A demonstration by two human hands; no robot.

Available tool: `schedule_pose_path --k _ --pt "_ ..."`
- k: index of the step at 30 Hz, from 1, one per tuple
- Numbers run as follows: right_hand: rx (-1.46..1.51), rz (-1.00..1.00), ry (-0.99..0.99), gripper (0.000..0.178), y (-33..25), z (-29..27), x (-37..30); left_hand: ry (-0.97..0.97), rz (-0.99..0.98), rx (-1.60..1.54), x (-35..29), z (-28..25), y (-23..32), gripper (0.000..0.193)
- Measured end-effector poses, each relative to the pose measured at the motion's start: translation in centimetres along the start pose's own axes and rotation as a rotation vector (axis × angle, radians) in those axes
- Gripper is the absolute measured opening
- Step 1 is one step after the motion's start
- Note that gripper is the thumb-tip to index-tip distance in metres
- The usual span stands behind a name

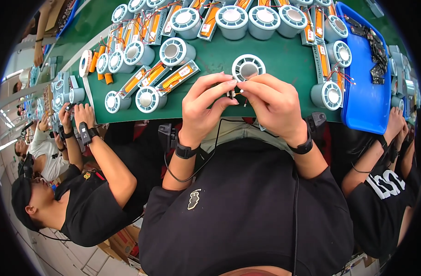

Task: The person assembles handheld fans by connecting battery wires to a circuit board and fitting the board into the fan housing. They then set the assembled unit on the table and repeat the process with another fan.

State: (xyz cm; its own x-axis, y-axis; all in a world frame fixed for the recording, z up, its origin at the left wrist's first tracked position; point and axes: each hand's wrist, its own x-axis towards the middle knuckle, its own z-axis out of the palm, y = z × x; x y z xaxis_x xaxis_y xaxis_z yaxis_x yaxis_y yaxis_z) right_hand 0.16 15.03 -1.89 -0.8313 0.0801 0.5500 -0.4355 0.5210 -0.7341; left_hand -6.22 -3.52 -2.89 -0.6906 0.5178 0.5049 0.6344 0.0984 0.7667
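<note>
Our left hand point(202, 108) and right hand point(277, 103) pinch small white-and-black wired part point(231, 94) over green table point(214, 54), held close together, likely because it's tiny. Round pale-blue plastic piece point(247, 67) stands just beyond.

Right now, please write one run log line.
left hand: pinches small wired part; right hand: at same part; beyond: pale-blue vented cylinder; right: blue tray, black circuit boards

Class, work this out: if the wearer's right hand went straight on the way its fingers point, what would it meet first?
The right hand would probably meet the left hand, whose fingertips lie just opposite, near a small wired part. Depth is unclear.
</note>
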Motion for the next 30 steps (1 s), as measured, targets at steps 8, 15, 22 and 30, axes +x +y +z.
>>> schedule_pose_path --k 8,15,22,30 --pt "-0.128 -0.082 -0.241 0.024 0.2 -1.5 0.8 -0.021 -0.005 -0.019 -0.2 0.2 -0.2 0.045" --pt "-0.027 -0.112 -0.136 0.022 1.0 -1.4 0.5 -0.038 0.024 -0.038 0.0 0.2 -0.4 0.046" --pt "-0.049 -0.174 -0.144 0.022 1.2 -1.6 0.8 -0.027 0.030 -0.059 0.0 0.3 -0.2 0.046" --pt "-0.077 -0.166 -0.206 0.024 0.6 -2.3 1.1 -0.029 0.040 -0.073 -0.3 0.6 -0.5 0.048"
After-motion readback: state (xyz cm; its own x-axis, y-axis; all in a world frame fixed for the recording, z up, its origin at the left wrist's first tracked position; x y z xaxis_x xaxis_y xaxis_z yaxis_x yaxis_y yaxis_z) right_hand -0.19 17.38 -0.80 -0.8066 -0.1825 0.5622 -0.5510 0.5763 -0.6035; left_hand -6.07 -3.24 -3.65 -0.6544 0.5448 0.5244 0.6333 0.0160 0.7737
